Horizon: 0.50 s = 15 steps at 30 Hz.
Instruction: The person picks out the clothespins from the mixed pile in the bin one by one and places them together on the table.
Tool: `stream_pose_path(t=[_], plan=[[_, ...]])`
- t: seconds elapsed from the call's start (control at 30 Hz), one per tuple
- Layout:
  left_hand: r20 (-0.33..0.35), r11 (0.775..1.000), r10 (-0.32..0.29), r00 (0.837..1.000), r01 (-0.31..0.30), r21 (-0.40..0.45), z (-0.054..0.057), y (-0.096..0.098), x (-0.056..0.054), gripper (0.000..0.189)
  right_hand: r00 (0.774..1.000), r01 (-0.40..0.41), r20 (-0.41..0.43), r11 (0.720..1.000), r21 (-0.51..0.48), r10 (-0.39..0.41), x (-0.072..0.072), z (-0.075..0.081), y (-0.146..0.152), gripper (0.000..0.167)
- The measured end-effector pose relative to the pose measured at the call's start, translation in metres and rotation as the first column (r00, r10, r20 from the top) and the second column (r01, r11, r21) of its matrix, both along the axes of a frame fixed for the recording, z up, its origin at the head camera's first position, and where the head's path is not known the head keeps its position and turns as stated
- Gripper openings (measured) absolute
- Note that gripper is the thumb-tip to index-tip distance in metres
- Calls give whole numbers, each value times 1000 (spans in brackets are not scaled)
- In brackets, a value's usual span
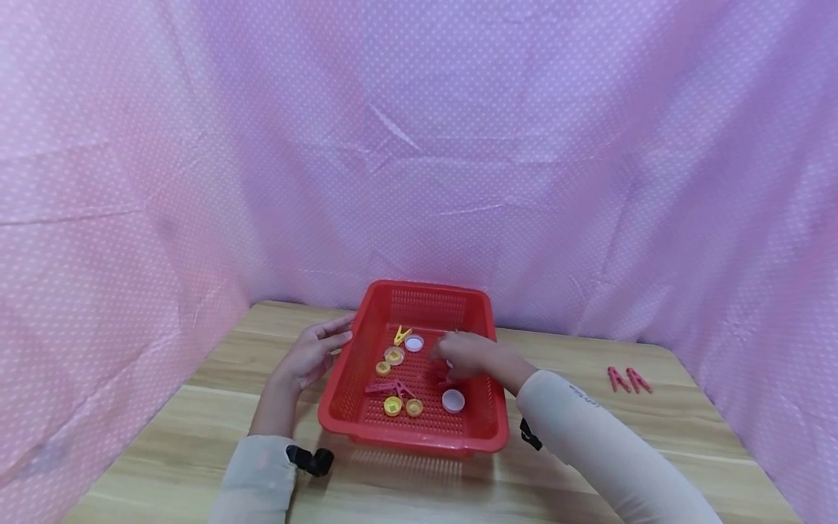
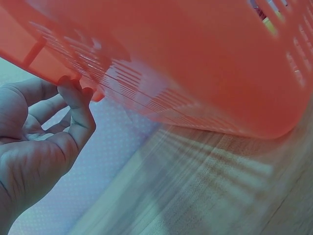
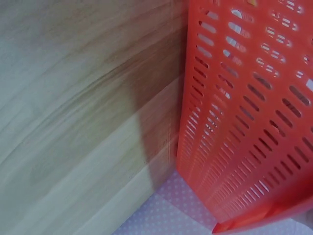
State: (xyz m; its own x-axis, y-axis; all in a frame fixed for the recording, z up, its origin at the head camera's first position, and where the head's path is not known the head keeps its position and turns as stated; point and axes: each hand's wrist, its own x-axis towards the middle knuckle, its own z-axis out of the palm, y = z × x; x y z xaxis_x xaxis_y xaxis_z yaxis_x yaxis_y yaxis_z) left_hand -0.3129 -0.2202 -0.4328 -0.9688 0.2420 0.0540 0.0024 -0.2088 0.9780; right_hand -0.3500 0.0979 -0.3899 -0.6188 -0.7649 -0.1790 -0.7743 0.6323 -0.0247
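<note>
A red plastic basket (image 1: 419,441) with slotted walls stands on the wooden table. My left hand (image 1: 313,354) holds its left rim; in the left wrist view the thumb and a finger of that hand (image 2: 49,132) pinch the rim edge. Inside the basket, my right hand (image 1: 465,354) reaches down with fingers bent, close over something red at the bottom. I cannot tell whether the fingers grip it. Around it lie a white bottle cap (image 1: 453,401), another white cap (image 1: 414,343), several yellow caps (image 1: 393,406), a yellow clothespin (image 1: 401,335) and pinkish-red clothespins (image 1: 386,387).
Two red clothespins (image 1: 627,380) lie on the wooden table (image 1: 576,415) to the right of the basket. A pink dotted curtain (image 1: 419,182) hangs behind the table and along its sides. In the right wrist view the basket's slotted wall (image 3: 244,107) fills the right part.
</note>
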Motion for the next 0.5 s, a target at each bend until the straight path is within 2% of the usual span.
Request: stream_pose_path(t=[0.23,0.43,0.5], plan=[[3,1000,-2,1000,2,6,1,3,-1,54,996,8,93,1000,-24,-6,-3,-2,-1,40],[9,1000,4,1000,-4,1,0,2,-1,54,994,9,112,997,-72,-1,-6,-7,-3,37],[11,1000,8,1000,-8,-3,0,2,-1,53,992,32,123,994,-101,-20,-5,-8,-5,38]])
